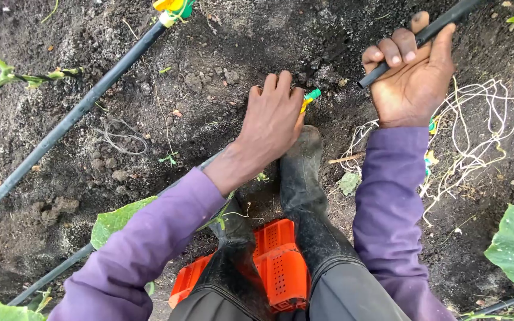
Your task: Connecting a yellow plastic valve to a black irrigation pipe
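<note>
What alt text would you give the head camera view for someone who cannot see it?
A person in purple sleeves works over dark soil: the right hand grips a thin black irrigation hose, and the left hand covers a small green-and-yellow fitting. Black rubber boots and an orange perforated crate lie below.

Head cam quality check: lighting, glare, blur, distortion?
Head view: soft, even daylight, no hard shadows or glare; left hand and right hand on the black hose are sharp; slight wide-angle stretch at the edges; dark boots lose detail against the soil.
</note>
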